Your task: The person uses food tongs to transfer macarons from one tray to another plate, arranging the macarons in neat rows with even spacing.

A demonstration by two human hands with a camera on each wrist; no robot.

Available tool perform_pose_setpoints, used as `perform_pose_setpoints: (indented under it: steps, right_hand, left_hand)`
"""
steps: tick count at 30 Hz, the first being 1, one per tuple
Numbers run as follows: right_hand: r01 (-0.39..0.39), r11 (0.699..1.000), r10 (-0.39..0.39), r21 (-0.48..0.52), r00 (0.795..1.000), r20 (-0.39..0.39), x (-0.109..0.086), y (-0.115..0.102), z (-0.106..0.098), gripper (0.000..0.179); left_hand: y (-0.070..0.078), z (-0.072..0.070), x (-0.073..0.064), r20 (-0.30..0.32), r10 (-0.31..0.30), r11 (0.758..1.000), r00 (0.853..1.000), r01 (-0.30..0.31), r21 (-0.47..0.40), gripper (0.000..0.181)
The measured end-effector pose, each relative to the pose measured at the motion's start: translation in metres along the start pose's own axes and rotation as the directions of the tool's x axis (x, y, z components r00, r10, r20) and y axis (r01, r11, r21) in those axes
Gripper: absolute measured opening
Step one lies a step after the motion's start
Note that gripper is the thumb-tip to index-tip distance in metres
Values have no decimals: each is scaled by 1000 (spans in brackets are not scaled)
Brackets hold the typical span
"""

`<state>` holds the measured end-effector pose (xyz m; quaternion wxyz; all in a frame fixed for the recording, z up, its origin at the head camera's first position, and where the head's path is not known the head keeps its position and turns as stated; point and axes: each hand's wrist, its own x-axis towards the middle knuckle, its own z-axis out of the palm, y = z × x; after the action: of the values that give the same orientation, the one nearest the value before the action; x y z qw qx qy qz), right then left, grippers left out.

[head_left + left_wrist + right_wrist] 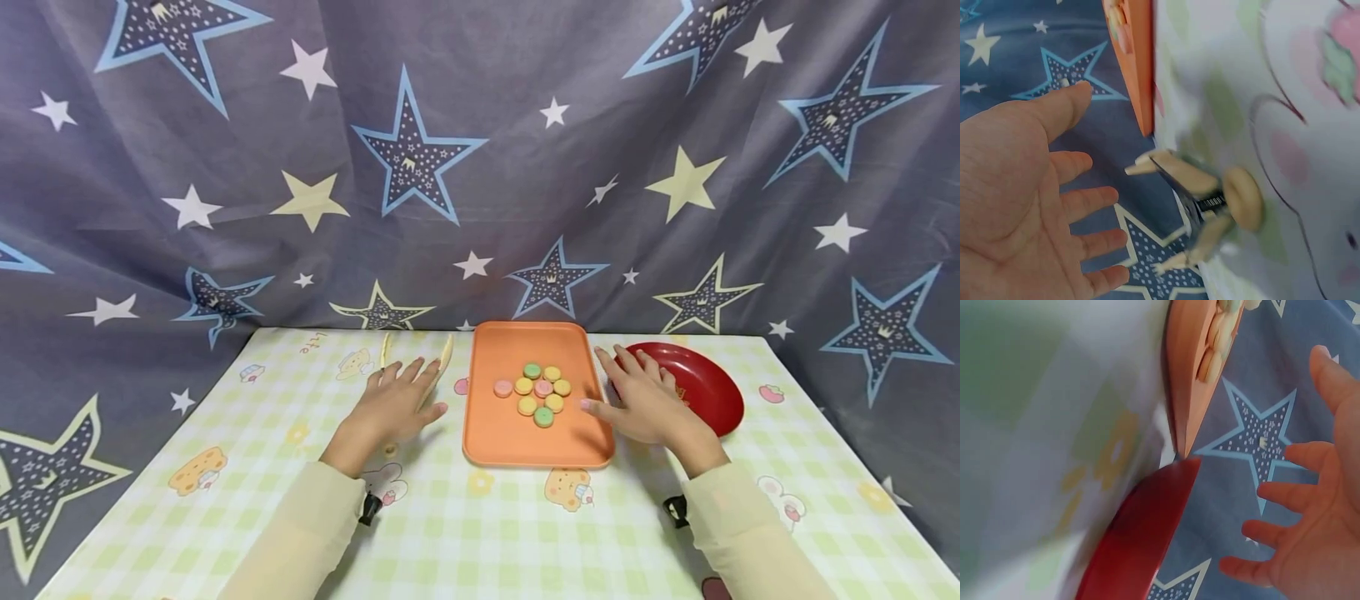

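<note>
My left hand (pixel 390 408), fingers spread, hovers over cream-coloured tongs (pixel 1191 181). Their two arms stand apart, with a dark part between them; in the head view the hand covers most of them. An orange tray (pixel 536 450) lies in the middle, bearing several small pink, yellow and green macarons (pixel 543 388) in a loose cluster. Over the gap between the tray and a red oval plate (pixel 712 383), my right hand (pixel 645 400) is held with spread fingers. It hides the plate's left part. Nothing is held by either hand.
A tablecloth (pixel 420 533) with pale green checks and cartoon prints covers the table. Behind the table's far edge hangs a dark grey-blue curtain (pixel 510 167) with stars. A small dark red thing (pixel 715 588) shows at the bottom edge, beside the right sleeve.
</note>
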<state>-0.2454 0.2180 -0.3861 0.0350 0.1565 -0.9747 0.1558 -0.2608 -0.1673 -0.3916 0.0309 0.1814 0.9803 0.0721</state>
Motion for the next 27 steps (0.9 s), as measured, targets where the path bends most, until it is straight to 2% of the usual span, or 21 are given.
perform_pose_setpoints:
  steps: [7,14,22,27]
  right_hand:
    - [-37,999,37,14,999,5,-8,18,-6,93]
    - [-67,997,68,30,998,-13,-18,38,-15,94]
    - [-106,993,108,60,993,-39,-27,59,-23,92]
    - [-142,987,145,80,989,-41,-33,78,-25,93]
  left_hand:
    - [-21,2,-9,15,-46,999,999,47,-28,76]
    - [-35,5,-16,-10,-78,996,997,78,-30,74]
    - [-39,9,-20,-15,-175,983,984,174,-52,76]
    - [-33,10,-20,-22,-265,960,964,262,-103,79]
